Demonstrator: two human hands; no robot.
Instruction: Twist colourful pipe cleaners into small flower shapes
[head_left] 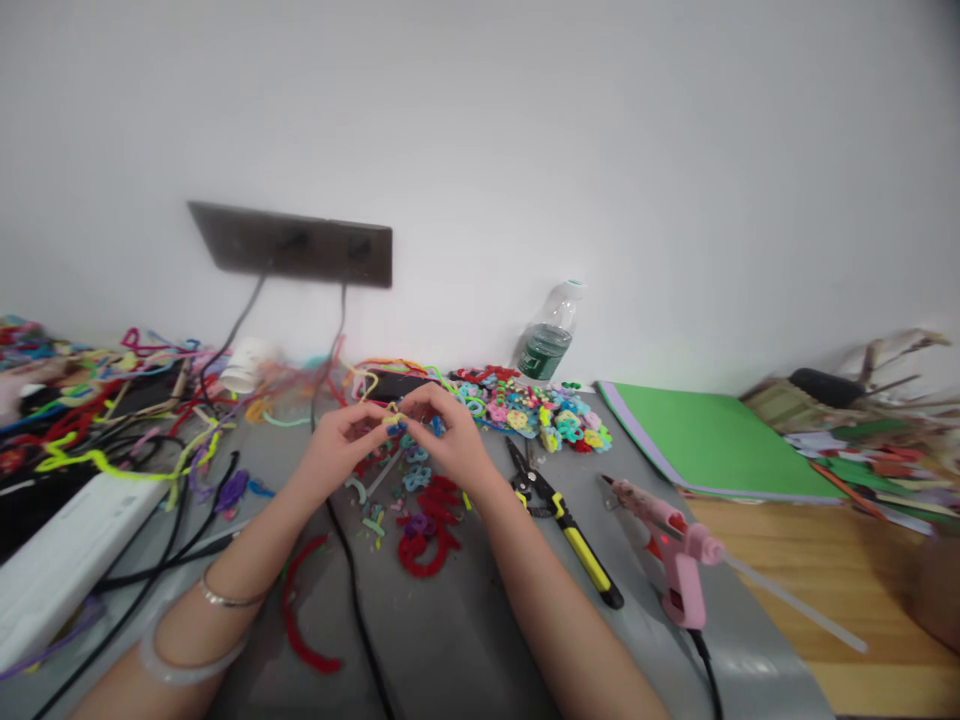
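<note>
My left hand (pixel 341 445) and my right hand (pixel 442 435) meet above the grey mat (pixel 465 640), fingers pinched together on a small yellow and blue pipe-cleaner piece (pixel 395 422). Below the hands lie small teal pipe-cleaner shapes (pixel 415 478) and red pipe-cleaner shapes (pixel 429 540). A curved red pipe cleaner (pixel 300 625) lies by my left forearm, which wears bracelets. A black cable (pixel 356 600) runs between my arms.
Black and yellow pliers (pixel 566 525) and a pink glue gun (pixel 671 545) lie to the right. A pile of colourful pipe-cleaner flowers (pixel 547 415), a plastic bottle (pixel 551 335) and green sheets (pixel 712 440) are beyond. Tangled pipe cleaners and a white box (pixel 60 545) fill the left.
</note>
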